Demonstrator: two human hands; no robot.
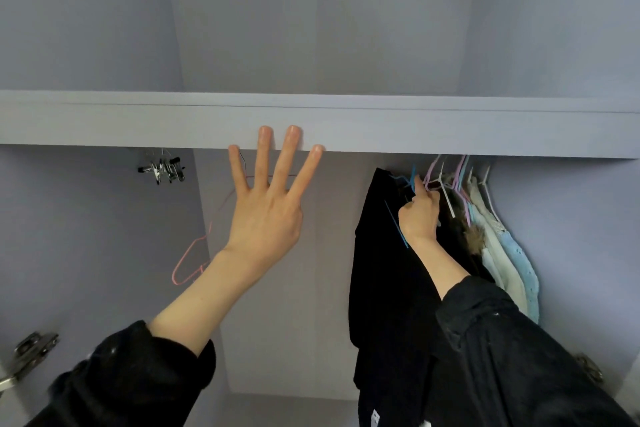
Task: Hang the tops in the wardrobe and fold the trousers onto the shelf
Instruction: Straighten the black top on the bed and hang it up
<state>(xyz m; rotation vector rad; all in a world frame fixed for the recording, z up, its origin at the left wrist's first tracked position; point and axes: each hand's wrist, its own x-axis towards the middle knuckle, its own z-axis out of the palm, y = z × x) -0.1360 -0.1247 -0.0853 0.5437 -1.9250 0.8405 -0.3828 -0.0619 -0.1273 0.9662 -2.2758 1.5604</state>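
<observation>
Crowding the rail at three o'clock, pale tops [512, 263] flank a black top [384, 288]; right hand [417, 215] pinches its blue hanger [412, 180], left hand [266, 218] spread wide.

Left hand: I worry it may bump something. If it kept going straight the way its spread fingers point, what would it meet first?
Probably the front edge of the pale lilac wardrobe shelf. The left hand points upward, and its middle fingertips already overlap that edge in the picture, though depth is unclear, so actual contact cannot be told.
</observation>
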